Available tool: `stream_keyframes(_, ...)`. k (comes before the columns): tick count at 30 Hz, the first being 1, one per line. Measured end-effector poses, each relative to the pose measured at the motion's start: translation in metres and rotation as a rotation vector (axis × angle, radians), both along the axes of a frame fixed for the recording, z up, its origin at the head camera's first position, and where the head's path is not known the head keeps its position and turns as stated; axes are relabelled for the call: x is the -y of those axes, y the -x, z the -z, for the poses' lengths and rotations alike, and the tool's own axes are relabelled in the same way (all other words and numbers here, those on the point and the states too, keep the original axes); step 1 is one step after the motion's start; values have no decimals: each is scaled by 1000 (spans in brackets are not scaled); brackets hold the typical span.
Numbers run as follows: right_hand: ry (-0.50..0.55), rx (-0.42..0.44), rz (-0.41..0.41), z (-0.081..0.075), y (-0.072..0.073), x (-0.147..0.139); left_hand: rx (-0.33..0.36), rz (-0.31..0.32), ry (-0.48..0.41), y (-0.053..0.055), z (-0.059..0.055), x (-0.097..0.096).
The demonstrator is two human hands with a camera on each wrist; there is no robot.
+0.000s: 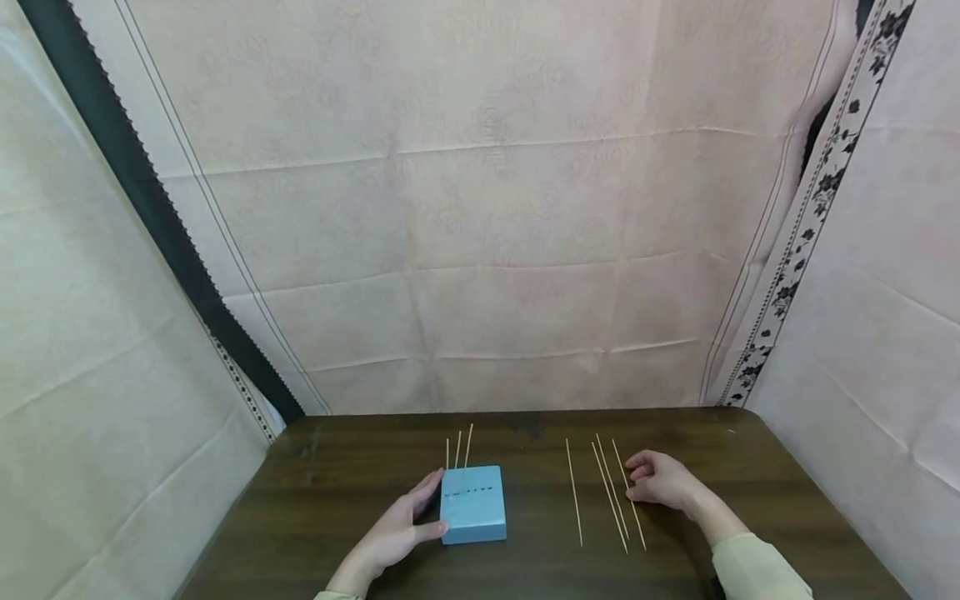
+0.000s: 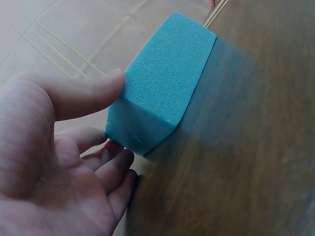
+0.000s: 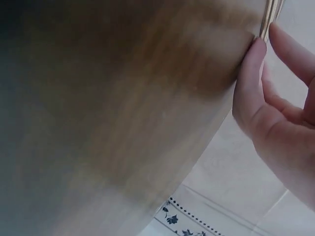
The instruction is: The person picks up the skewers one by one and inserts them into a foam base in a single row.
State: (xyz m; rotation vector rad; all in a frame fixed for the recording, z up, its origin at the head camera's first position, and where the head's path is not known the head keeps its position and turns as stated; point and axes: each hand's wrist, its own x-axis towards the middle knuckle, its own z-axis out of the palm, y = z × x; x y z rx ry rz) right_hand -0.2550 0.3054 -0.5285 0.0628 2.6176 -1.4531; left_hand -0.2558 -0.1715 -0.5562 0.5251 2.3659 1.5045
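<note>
A light-blue foam block (image 1: 472, 505) with a row of small dark marks sits on the wooden table. Its left end is gripped by my left hand (image 1: 401, 529), thumb on the near side and fingers around the far corner. Three thin wooden sticks (image 1: 458, 450) show beyond the block's far edge; in the left wrist view they slant away past the thumb. My right hand (image 1: 663, 482) is at the rightmost of several loose sticks (image 1: 636, 521). Its thumb and forefinger tips are apart, right by that stick. In the right wrist view, the fingertips overlap the stick bundle (image 3: 268, 17).
The loose sticks lie roughly parallel on the dark table (image 1: 525, 567), right of the block, with one stick (image 1: 573, 492) set apart on their left. Pale cloth (image 1: 487, 250) hangs behind the table's far edge and along both sides.
</note>
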Motion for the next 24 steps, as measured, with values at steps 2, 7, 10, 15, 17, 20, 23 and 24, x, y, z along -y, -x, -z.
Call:
stream_keyframes(2, -57, -41, 10, 1, -1, 2, -2, -1, 1, 0, 0, 0)
stream_keyframes(7, -101, -85, 41, 0, -1, 8, -4, -5, 3, 2, 1, 2)
stream_keyframes(10, -96, -79, 57, -1, -1, 9, -3, -4, 1, 2, 2, 2)
stream_keyframes(15, -101, -74, 55, 0, -2, 8, -5, -7, 1, 1, 1, 1)
stream_keyframes(17, -100, -73, 57, 0, -2, 8, -5, -7, -3, 0, 1, 0)
stream_keyframes(20, -106, -73, 61, 1, -3, 8, 0, -7, -5, 0, 0, 0)
stream_keyframes(23, -114, -70, 60, 3, -5, 8, 8, -5, -4, -1, -1, 0)
stream_keyframes(24, -103, -64, 59, 4, -5, 9, 9, -6, -1, -1, 0, 1)
